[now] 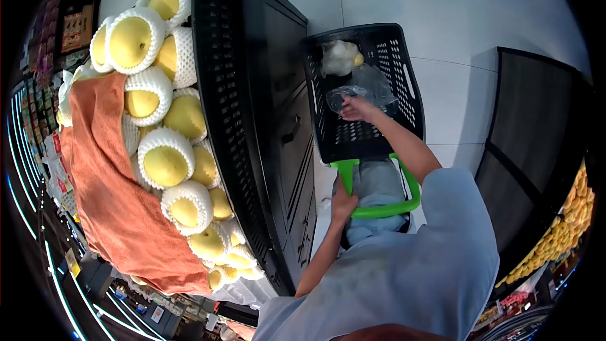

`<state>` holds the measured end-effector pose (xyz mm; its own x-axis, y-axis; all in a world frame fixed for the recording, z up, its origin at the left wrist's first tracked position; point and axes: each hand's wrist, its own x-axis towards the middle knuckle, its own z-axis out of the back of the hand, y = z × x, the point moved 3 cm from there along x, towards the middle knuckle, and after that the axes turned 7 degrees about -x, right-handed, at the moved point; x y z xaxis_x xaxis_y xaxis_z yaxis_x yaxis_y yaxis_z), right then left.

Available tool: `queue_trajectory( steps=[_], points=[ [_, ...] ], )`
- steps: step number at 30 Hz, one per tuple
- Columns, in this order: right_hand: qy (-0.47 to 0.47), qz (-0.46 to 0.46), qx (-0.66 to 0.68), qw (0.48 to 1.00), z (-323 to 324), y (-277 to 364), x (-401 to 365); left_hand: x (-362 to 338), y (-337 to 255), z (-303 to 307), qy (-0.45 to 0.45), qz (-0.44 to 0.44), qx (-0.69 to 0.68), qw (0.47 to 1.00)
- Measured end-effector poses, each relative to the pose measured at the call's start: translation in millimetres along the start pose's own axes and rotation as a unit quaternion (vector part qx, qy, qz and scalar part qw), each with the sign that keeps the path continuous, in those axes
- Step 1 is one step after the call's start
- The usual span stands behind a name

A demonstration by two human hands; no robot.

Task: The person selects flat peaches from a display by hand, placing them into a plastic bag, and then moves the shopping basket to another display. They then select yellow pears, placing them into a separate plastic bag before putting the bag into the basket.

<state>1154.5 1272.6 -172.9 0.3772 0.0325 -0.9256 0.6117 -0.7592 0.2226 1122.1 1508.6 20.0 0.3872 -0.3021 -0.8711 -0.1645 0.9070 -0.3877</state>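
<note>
A black basket (353, 142) with perforated sides stands on the floor in front of me, its green handle (385, 210) tipped toward my body. My left hand (344, 201) is closed around the left side of the handle. Over the basket is my right hand (358, 108), its fingers bent at a clear plastic bag or container (344, 96); its grip is partly hidden. More clear plastic (372, 83) lies behind it. Near the far end of the basket sits a white bag (339, 58) with something yellow beside it.
To the left, yellow fruits (165, 165) in white foam nets fill a black-edged display, partly covered by an orange cloth (110, 170). Dark drawers (287, 88) stand beside the basket. A dark display unit (536, 126) with small yellow fruits (562, 227) is on the right.
</note>
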Motion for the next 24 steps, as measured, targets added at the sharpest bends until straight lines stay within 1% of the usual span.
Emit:
queue_trajectory(
  steps=[1,3,4,5,6,7,8,9,10,11,12,13,14,15,16,17,18,19,20,21,23,24],
  points=[
    [0.005,-0.023,0.084,0.996,0,11,39,-1,-1,0,0.0,0.009,0.011,1.0],
    [-0.042,-0.049,0.208,0.976,2,33,116,-3,-16,3,0.026,0.069,-0.002,0.997],
    [-0.042,-0.029,0.209,0.977,6,40,155,0,-14,1,0.025,0.078,0.041,0.996],
    [-0.043,-0.011,0.21,0.977,7,40,187,1,-20,3,0.059,0.141,0.023,0.988],
    [-0.04,-0.021,0.217,0.975,0,48,194,3,-11,-2,0.023,0.066,0.065,0.995],
    [-0.111,-0.069,0.22,0.967,-1,59,201,2,-1,-6,-0.013,-0.012,0.109,0.994],
    [-0.179,-0.117,0.221,0.952,-3,66,205,4,-9,-2,-0.002,-0.026,0.109,0.994],
    [-0.174,-0.12,0.227,0.951,-5,66,218,6,-19,2,0.008,-0.043,0.107,0.993],
    [-0.154,-0.093,0.237,0.955,-3,67,228,7,-10,-5,0.018,0.03,0.075,0.997],
    [-0.134,-0.066,0.246,0.958,-2,67,238,7,-6,-5,0.017,0.032,0.081,0.996],
    [-0.146,-0.095,0.253,0.952,3,63,258,6,-4,-6,0.025,0.045,0.061,0.997],
    [-0.145,-0.097,0.256,0.951,8,59,275,5,-2,-7,0.033,0.057,0.04,0.997],
    [-0.128,-0.108,0.202,0.965,14,48,299,6,-4,-5,0.0,-0.025,0.086,0.996],
    [-0.111,-0.118,0.148,0.976,25,32,331,9,-4,-5,0.001,-0.023,0.089,0.996],
    [-0.081,-0.1,0.195,0.972,60,-35,446,10,-4,-5,0.008,-0.012,0.078,0.997],
    [-0.102,-0.053,0.086,0.99,55,-22,415,7,-6,-4,0.014,0.001,0.067,0.998],
    [-0.133,-0.011,-0.035,0.99,47,-5,374,7,-11,-2,0.015,0.005,0.066,0.998],
    [-0.174,0.021,-0.15,0.973,38,14,330,11,-14,0,0.054,0.081,0.064,0.993],
    [-0.181,0.02,-0.217,0.959,39,8,326,13,-15,0,0.092,0.152,0.06,0.982],
    [-0.16,0.001,-0.246,0.956,46,-13,339,12,-11,-2,0.093,0.145,0.059,0.983],
    [-0.088,-0.032,-0.265,0.96,70,-57,380,14,8,-8,0.074,0.084,0.071,0.991],
    [-0.093,-0.024,-0.267,0.959,70,-39,355,14,14,-10,0.072,0.075,0.07,0.992]
  ],
)
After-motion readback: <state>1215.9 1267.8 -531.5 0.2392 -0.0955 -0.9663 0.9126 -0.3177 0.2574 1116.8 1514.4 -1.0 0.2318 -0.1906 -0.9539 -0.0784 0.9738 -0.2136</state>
